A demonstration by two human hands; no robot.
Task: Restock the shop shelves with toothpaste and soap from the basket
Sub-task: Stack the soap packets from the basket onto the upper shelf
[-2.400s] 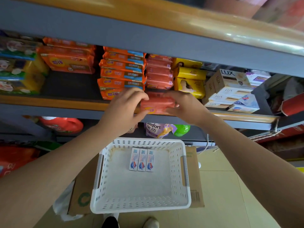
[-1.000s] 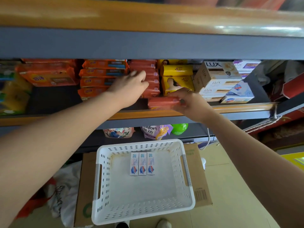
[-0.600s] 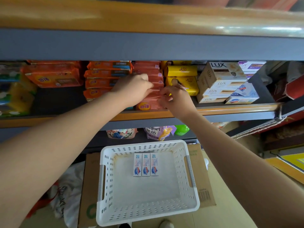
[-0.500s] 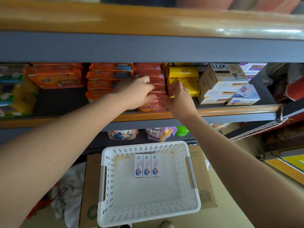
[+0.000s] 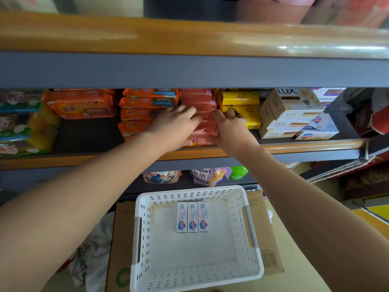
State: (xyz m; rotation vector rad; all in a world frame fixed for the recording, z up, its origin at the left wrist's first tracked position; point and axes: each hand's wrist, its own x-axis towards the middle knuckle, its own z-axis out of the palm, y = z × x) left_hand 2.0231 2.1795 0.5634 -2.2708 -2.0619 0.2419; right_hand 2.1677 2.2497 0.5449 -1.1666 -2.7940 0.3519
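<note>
Left hand and right hand both press flat, fingers spread, against pink soap stack on shelf; three toothpaste boxes lie in white basket below.

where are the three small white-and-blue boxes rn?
In the head view, the three small white-and-blue boxes lie side by side on the floor of the white perforated plastic basket, near its far wall, low in the frame between the forearms.

three white toothpaste boxes; one white perforated plastic basket; two yellow soap packs; two bare hands.
</note>
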